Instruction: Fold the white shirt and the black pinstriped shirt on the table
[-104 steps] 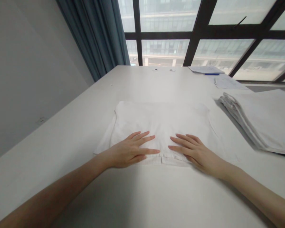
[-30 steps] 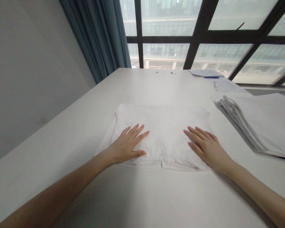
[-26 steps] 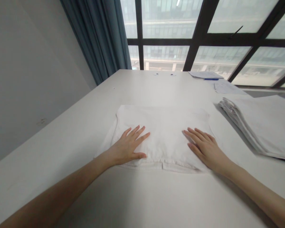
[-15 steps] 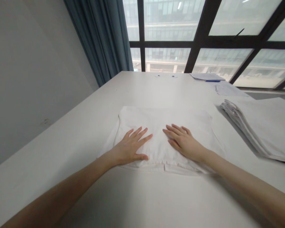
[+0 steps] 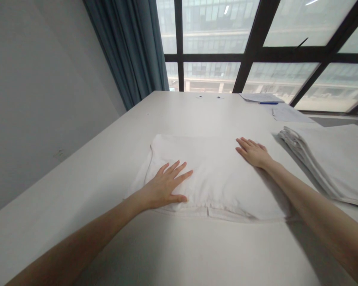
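Note:
A folded piece of white cloth [image 5: 214, 171] lies flat in front of me, its layered edge and a small slit facing me. My left hand [image 5: 168, 184] rests on its left part, open, with the fingers spread. My right hand [image 5: 252, 153] lies on the far right part of the cloth, fingers stretched out and close together. Neither hand grips anything. Faint wrinkles run across the cloth near its front edge. The right forearm hides part of the cloth's right side.
The cloth lies on a white table [image 5: 191, 254]. At the right is a stack of folded white fabric [image 5: 337, 159]. Papers [image 5: 292, 113] and a blue pen [image 5: 268, 103] lie at the far right. Beyond stand a blue curtain [image 5: 131, 47] and a dark-framed window; a grey wall [image 5: 41, 87] is at left.
My right hand has slid right and away from me, from the middle of the cloth to its far right part. My left hand has stayed on the cloth.

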`<state>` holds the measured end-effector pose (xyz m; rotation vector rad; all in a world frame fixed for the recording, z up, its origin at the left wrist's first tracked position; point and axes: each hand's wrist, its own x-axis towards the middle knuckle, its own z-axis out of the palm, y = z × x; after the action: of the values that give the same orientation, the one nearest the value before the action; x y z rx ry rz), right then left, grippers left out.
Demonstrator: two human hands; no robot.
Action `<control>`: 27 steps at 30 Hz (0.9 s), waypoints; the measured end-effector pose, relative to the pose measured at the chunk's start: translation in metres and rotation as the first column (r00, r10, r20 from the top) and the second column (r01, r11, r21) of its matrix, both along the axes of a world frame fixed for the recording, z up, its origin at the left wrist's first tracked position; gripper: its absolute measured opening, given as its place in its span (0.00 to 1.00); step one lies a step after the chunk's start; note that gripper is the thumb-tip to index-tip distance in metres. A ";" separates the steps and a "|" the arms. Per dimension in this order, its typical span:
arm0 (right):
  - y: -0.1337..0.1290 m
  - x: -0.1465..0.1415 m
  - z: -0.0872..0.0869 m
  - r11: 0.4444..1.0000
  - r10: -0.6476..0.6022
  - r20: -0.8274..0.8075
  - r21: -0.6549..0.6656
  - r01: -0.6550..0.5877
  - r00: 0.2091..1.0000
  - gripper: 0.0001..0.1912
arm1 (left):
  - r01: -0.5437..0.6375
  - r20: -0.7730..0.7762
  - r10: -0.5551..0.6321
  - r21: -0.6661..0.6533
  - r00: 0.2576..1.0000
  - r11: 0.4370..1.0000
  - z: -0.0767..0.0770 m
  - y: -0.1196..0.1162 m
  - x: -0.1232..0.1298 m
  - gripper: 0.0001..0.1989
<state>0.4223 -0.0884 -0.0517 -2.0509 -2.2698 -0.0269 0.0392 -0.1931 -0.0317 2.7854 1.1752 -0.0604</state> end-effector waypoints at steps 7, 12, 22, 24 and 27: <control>-0.002 0.035 -0.008 0.996 -0.089 0.055 0.034 0.087 0.995 0.33 | -0.016 0.056 0.015 0.014 0.998 1.000 0.002 0.001 0.004 0.39; -0.003 0.031 -0.009 0.995 -0.089 0.059 0.054 0.085 0.994 0.33 | 0.017 0.040 -0.018 0.029 0.999 0.999 0.003 0.007 0.029 0.36; -0.002 0.035 -0.013 0.994 -0.061 0.046 0.098 0.057 0.997 0.32 | 0.030 0.037 -0.029 -0.030 0.999 0.999 -0.003 0.077 0.101 0.38; -0.002 0.035 -0.013 0.993 -0.060 0.044 0.101 0.055 0.997 0.31 | -0.029 0.032 0.030 -0.032 0.999 0.999 -0.004 0.092 0.093 0.37; -0.003 0.035 -0.013 0.993 -0.062 0.039 0.106 0.057 0.997 0.30 | -0.169 0.017 0.170 -0.007 0.985 0.986 -0.008 0.112 0.068 0.36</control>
<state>0.4574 -0.0910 -0.0646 -2.0827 -2.1795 -0.1908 0.1077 -0.0807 -0.0397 2.6638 1.4001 -0.0240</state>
